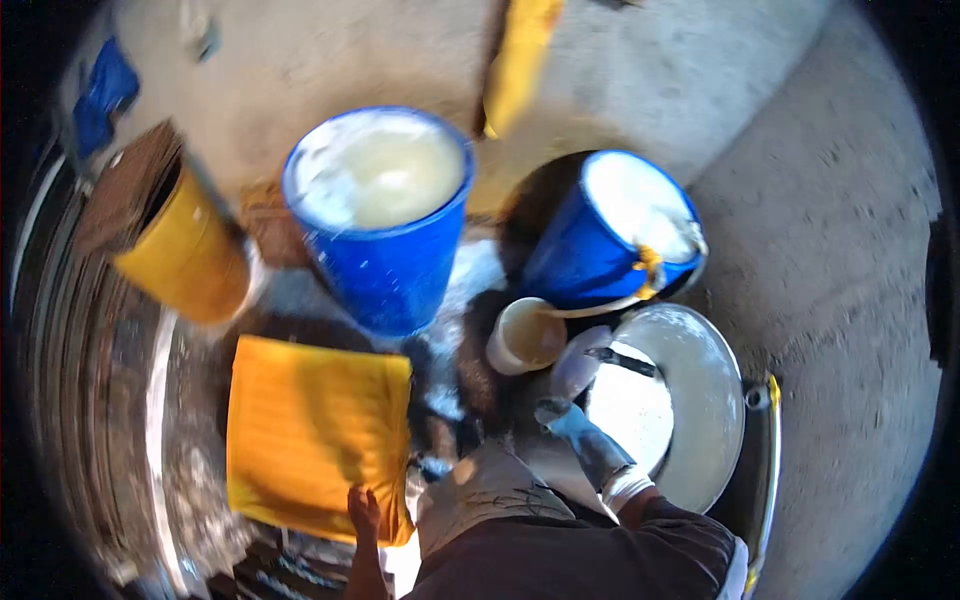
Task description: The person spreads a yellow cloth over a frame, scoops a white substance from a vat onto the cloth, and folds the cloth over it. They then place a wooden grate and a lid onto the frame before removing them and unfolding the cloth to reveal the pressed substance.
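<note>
Your right hand (pixel 562 414) is at the left side of the wide basin (pixel 712 410), next to a rounded, pale thing (pixel 577 366). Blur and glare hide its fingers, so you cannot tell whether they are apart, together or clamped on that pale thing. A grey-blue covering runs from this hand to a white cuff (pixel 627 487) at your wrist. Your left hand (pixel 365 512) is low, by the right part of the yellow block (pixel 310 430), with its fingers extended and nothing visible in them; whether they touch the block you cannot tell.

Inside the basin lies a bright white mass (pixel 628 412), with a short dark piece (pixel 622 361) over its upper edge. Just beside the pale thing, on its upper left, stands the cup (pixel 510 350), with cloudy liquid in it.

Beyond the cup, a blue drum (pixel 570 250) looks tilted in this view; it holds white contents, and a yellow tie (pixel 650 268) sits at its rim. To its left is a larger blue drum (pixel 385 270), nearly full of milky liquid. Further left is a yellow container (pixel 195 260), dark at its mouth. A blue cloth-like thing (pixel 108 90) lies past it, and a blurred yellow strip (pixel 522 65) shows at the top. Right of the basin runs a pale bar (pixel 771 490) with yellow ends.
</note>
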{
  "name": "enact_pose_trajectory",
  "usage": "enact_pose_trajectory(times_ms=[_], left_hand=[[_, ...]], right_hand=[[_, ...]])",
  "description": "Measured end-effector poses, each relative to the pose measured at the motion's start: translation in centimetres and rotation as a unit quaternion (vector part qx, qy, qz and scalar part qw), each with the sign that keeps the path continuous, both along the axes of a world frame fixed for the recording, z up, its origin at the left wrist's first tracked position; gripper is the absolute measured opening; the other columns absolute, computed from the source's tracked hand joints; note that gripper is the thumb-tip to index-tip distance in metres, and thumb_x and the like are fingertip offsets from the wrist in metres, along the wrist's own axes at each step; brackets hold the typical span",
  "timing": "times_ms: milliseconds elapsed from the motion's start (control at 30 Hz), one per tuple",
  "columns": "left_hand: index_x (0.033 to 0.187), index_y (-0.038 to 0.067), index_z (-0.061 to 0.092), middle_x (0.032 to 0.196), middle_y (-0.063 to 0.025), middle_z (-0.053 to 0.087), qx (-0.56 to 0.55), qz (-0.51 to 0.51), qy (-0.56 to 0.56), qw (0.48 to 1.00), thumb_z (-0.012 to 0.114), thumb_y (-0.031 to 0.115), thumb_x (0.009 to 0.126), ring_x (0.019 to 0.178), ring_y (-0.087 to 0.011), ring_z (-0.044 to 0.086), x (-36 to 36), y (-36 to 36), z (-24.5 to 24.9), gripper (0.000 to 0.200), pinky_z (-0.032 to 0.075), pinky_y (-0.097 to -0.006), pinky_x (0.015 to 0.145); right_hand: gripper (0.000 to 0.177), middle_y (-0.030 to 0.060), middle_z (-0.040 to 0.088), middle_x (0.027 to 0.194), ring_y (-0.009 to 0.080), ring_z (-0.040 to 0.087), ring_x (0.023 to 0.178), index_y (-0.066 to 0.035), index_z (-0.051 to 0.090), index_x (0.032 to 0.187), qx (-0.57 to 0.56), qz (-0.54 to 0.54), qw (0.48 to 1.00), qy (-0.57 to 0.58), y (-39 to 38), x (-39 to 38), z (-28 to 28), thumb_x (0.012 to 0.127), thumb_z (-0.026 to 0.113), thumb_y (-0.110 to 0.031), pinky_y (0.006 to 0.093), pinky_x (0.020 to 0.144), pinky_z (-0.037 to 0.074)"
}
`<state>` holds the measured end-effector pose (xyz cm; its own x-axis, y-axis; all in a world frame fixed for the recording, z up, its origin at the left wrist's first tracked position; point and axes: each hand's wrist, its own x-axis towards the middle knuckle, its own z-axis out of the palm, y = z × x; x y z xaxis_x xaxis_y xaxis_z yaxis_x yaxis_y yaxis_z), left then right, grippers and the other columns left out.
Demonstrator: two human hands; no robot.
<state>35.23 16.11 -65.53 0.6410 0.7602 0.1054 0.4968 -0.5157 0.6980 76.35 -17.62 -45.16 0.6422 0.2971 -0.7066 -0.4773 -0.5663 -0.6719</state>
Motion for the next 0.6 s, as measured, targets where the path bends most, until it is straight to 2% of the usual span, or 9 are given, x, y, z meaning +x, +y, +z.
enact_pose_trajectory(times_ms=[67,133,267,333,433,467,533,567,600], left_hand=[[0.106,0.002,0.061,0.084,-0.0123,0.059,-0.062,0.031,0.028,0.997,0.066,0.017,0.090,0.069,-0.0278,0.057,1.8,-0.5,3.5,0.022,0.046,-0.0387,0.059],[0.105,0.004,0.061,0.080,-0.0076,0.058,-0.096,0.063,0.009,0.993,0.065,0.016,0.093,0.063,-0.0194,0.053,4.5,-0.4,5.2,0.017,0.043,-0.0340,0.056],[0.109,0.006,0.060,0.079,-0.0060,0.059,-0.210,0.070,-0.035,0.975,0.064,0.014,0.094,0.056,-0.0164,0.052,10.7,0.2,8.1,0.017,0.043,-0.0336,0.053],[0.111,0.007,0.059,0.079,-0.0060,0.059,-0.265,0.060,-0.095,0.958,0.063,0.014,0.094,0.055,-0.0157,0.052,14.9,0.8,9.7,0.019,0.043,-0.0335,0.052],[0.120,0.005,0.056,0.090,-0.0108,0.063,-0.213,0.027,-0.011,0.977,0.062,0.014,0.095,0.060,-0.0153,0.058,20.0,2.1,9.9,0.027,0.054,-0.0330,0.056],[0.120,0.005,0.056,0.090,-0.0108,0.063,-0.202,0.039,-0.020,0.978,0.062,0.014,0.095,0.060,-0.0153,0.058,21.9,1.7,11.3,0.027,0.054,-0.0330,0.056],[0.118,0.007,0.058,0.092,-0.0134,0.069,-0.246,0.027,0.017,0.969,0.064,0.017,0.092,0.064,-0.0209,0.066,27.1,-0.4,16.5,0.028,0.053,-0.0369,0.059],[0.119,0.008,0.059,0.096,-0.0140,0.070,-0.209,-0.013,0.025,0.977,0.064,0.018,0.091,0.075,-0.0228,0.070,28.8,-0.3,16.1,0.030,0.055,-0.0363,0.064],[0.119,0.008,0.059,0.096,-0.0140,0.070,-0.203,-0.023,0.023,0.979,0.064,0.018,0.091,0.075,-0.0228,0.070,30.8,-0.6,16.0,0.030,0.055,-0.0363,0.064]], right_hand=[[0.032,0.0030,0.067,0.105,0.0141,0.060,0.095,-0.008,0.063,0.120,0.239,-0.111,0.962,-0.064,-4.3,5.7,-7.9,0.089,0.069,-0.012,0.0270,0.086,0.050],[0.031,0.0032,0.068,0.100,0.0139,0.060,0.090,-0.008,0.064,0.118,0.262,-0.125,0.950,-0.118,-7.1,14.1,-9.1,0.088,0.070,-0.014,0.0277,0.082,0.050],[0.031,0.0065,0.068,0.092,0.0163,0.063,0.081,-0.001,0.064,0.108,-0.009,-0.196,0.847,-0.495,-7.2,22.6,8.3,0.084,0.072,-0.018,0.0322,0.070,0.054],[0.042,0.0131,0.070,0.097,0.0256,0.068,0.088,0.001,0.063,0.113,-0.064,-0.241,0.784,-0.569,-10.1,27.4,11.3,0.082,0.075,-0.024,0.0372,0.076,0.055],[0.057,0.0243,0.068,0.104,0.0416,0.066,0.098,0.000,0.062,0.114,-0.287,-0.255,0.783,-0.490,-11.9,31.9,13.5,0.074,0.080,-0.037,0.0458,0.081,0.054],[0.053,0.0212,0.070,0.104,0.0371,0.069,0.096,-0.001,0.062,0.112,-0.280,-0.251,0.757,-0.534,-12.3,33.3,12.2,0.075,0.080,-0.034,0.0432,0.081,0.055],[0.058,0.0189,0.071,0.105,0.0338,0.070,0.097,-0.001,0.061,0.120,-0.226,-0.166,0.873,-0.398,-13.6,36.2,11.4,0.075,0.080,-0.031,0.0415,0.083,0.055],[0.055,0.0176,0.072,0.104,0.0314,0.070,0.097,-0.002,0.062,0.122,-0.103,-0.202,0.920,-0.319,-11.1,33.7,17.5,0.075,0.079,-0.027,0.0399,0.082,0.055],[0.051,0.0183,0.072,0.104,0.0315,0.070,0.098,-0.003,0.065,0.118,-0.131,-0.054,0.945,-0.295,-11.9,36.5,15.6,0.077,0.077,-0.031,0.0398,0.083,0.054]])
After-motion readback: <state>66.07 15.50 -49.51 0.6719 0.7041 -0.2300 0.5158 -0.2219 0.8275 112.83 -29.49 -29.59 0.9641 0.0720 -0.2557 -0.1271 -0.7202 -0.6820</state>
